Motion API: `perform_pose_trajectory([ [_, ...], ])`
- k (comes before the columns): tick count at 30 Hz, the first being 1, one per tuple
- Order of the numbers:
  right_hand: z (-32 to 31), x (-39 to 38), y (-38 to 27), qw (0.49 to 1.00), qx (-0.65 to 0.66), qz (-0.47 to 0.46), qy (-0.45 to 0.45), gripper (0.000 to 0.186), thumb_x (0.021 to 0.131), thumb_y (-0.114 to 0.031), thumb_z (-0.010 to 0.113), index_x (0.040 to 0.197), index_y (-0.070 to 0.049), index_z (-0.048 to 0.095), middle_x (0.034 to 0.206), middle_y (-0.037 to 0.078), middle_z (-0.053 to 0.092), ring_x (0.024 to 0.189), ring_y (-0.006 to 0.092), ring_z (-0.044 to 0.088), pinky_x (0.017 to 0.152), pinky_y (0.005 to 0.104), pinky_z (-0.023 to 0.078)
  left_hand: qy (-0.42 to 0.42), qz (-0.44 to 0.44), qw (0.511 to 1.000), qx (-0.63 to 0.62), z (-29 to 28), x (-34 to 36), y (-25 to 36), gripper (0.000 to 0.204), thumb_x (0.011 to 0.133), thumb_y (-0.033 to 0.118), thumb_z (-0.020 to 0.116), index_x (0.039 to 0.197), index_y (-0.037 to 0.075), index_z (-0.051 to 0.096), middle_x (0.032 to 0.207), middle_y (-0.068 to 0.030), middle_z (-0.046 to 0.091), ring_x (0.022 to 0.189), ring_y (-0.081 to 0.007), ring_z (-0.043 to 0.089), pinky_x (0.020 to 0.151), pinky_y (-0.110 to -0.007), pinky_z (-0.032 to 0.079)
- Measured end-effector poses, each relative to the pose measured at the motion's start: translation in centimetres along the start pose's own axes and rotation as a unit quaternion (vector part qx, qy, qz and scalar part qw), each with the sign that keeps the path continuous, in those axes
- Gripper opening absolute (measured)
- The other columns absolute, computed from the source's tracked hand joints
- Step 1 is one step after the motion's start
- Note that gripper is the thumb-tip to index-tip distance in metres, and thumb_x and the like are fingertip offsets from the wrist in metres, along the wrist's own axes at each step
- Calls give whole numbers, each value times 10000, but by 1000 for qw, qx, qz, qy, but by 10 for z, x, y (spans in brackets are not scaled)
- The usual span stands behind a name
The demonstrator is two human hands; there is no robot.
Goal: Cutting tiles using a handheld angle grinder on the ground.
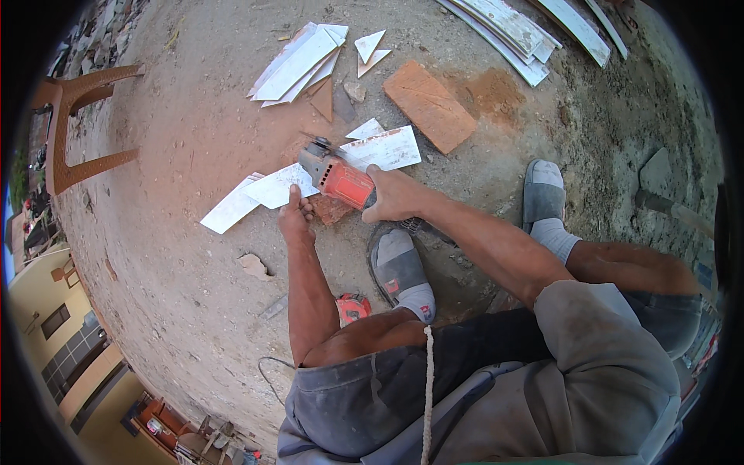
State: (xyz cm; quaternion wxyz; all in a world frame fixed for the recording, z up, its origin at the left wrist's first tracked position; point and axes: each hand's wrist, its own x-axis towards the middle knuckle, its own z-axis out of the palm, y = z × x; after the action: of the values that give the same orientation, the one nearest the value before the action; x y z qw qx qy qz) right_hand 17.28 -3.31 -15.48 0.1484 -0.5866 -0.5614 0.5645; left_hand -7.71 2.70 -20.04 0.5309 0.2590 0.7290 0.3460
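Observation:
My right hand grips a red and grey angle grinder, whose disc end sits over a long white tile strip lying on the dirt. My left hand presses down on the near edge of that strip, just left of the grinder. A broken brick piece lies under the strip between my two hands. Both my feet in grey sandals and socks stand on the ground beside the work.
A pile of white tile offcuts and a flat orange brick lie beyond the strip. More white strips lie at the top right. A brown plastic chair lies at the left. A red object lies by my knee.

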Motion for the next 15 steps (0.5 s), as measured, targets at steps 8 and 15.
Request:
perform_pose_trajectory([
  [8, 0, -8, -1, 1000, 8, 1, 9, 740, 644, -309, 728, 1167, 138, 454, 1040, 354, 618, 1014, 459, 621, 879, 447, 506, 6, 7, 1000, 7, -1, 3, -2, 347, 857, 395, 742, 902, 71, 625, 722, 11, 602, 588, -77, 542, 509, -226, 408],
  [15, 4, -7, 6, 1000, 2, -8, 18, 750, 651, -313, 731, 1186, 131, 450, 1052, 361, 612, 1021, 462, 616, 886, 451, 502, 12, 10, 1000, 9, 1, 3, -2, 349, 852, 395, 747, 897, 69, 628, 709, 8, 603, 583, -75, 544, 507, -222, 409],
])
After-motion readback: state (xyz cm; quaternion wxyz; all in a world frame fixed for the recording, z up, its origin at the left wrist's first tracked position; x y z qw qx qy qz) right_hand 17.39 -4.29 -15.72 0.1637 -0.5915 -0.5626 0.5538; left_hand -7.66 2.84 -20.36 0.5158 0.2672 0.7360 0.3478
